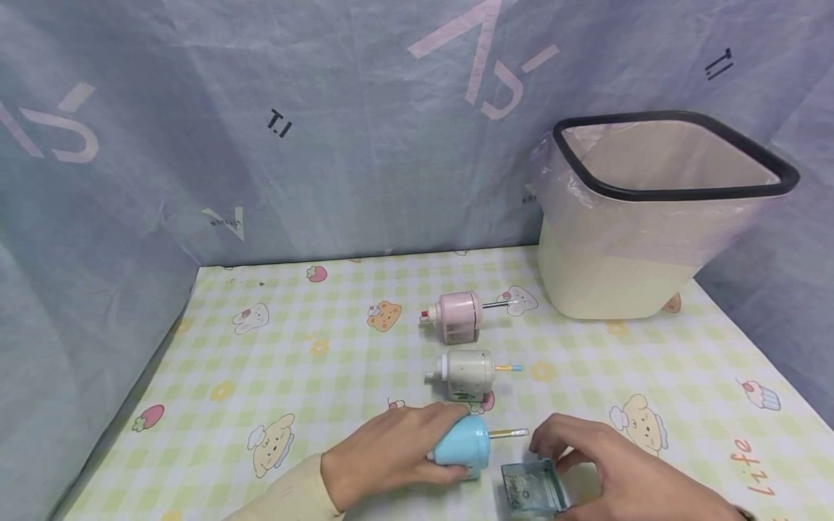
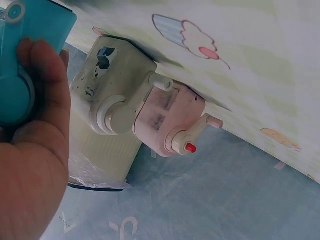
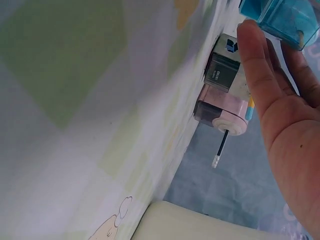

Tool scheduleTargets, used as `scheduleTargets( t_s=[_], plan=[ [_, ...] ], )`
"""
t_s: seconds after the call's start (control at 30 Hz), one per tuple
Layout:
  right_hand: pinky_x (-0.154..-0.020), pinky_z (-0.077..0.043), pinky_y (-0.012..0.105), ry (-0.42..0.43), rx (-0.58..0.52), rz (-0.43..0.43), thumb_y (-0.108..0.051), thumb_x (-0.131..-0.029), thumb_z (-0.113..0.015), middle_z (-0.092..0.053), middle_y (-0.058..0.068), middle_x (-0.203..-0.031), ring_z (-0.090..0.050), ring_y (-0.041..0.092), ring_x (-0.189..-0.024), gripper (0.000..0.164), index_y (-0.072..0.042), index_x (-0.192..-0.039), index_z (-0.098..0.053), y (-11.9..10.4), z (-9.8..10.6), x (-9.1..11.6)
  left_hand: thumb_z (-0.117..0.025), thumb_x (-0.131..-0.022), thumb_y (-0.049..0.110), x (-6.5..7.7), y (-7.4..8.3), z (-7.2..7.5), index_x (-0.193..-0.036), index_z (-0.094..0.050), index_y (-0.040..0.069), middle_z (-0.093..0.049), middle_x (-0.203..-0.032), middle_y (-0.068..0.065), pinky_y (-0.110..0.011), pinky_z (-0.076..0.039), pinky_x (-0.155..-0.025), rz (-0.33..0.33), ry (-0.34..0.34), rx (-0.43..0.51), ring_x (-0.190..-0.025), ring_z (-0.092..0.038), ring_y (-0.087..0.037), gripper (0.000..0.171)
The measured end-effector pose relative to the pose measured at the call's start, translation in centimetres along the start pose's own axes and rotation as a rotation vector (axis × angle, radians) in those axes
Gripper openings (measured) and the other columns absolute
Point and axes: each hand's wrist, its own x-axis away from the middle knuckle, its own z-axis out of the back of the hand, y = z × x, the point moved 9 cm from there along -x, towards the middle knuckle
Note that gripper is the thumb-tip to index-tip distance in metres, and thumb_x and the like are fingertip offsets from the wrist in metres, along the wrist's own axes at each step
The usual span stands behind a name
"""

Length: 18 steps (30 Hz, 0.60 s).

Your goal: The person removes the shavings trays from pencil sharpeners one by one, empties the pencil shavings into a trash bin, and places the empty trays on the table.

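My left hand grips a light blue crank pencil sharpener near the front of the table. A pencil sticks out of its right end. To the right, my right hand pinches a small clear bluish shavings drawer by its side, apart from the sharpener; dark bits lie inside it. In the left wrist view, fingers curl round the blue sharpener next to its crank. The right wrist view has the drawer at the fingertips.
Behind the blue sharpener stand a grey-white sharpener with a yellow and blue pencil and a pink sharpener with a dark pencil. A cream waste bin with a black rim and plastic liner stands back right. A checked cloth covers the table.
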Motion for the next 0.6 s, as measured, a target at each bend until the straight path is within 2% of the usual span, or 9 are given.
scheduleTargets(
  t_s=[0.2,0.37,0.6],
  plan=[
    [-0.088,-0.058,0.031,-0.016,-0.022,-0.042,-0.024,-0.091,-0.086,-0.064,-0.001,-0.13,-0.062,0.01,-0.113,0.043,-0.027,-0.128,-0.063,0.38,-0.16,0.18,-0.075,-0.099,0.049,-0.05,0.31,-0.27,-0.138,-0.057,0.02,-0.064,-0.11,0.01,-0.012,-0.045,-0.072,-0.044,0.015,-0.014,-0.084,-0.054,0.003,0.052],
    [-0.087,-0.059,0.032,-0.024,-0.016,-0.017,-0.022,-0.091,-0.085,-0.065,0.001,-0.131,-0.062,0.01,-0.113,0.044,-0.027,-0.128,-0.063,0.16,-0.27,0.05,-0.075,-0.099,0.051,-0.14,0.43,-0.59,-0.138,-0.057,0.021,-0.062,-0.106,0.013,-0.011,-0.044,-0.074,-0.058,0.014,-0.031,-0.083,-0.053,0.004,0.051],
    [-0.087,-0.059,0.031,-0.028,-0.009,-0.004,-0.015,-0.087,-0.085,-0.065,-0.003,-0.127,-0.062,0.01,-0.112,0.046,-0.026,-0.126,-0.063,0.33,-0.35,0.15,-0.073,-0.1,0.052,-0.4,0.61,-1.03,-0.138,-0.057,0.022,-0.06,-0.104,0.014,-0.01,-0.043,-0.073,-0.055,-0.009,-0.007,-0.082,-0.052,0.005,0.051]
  ],
)
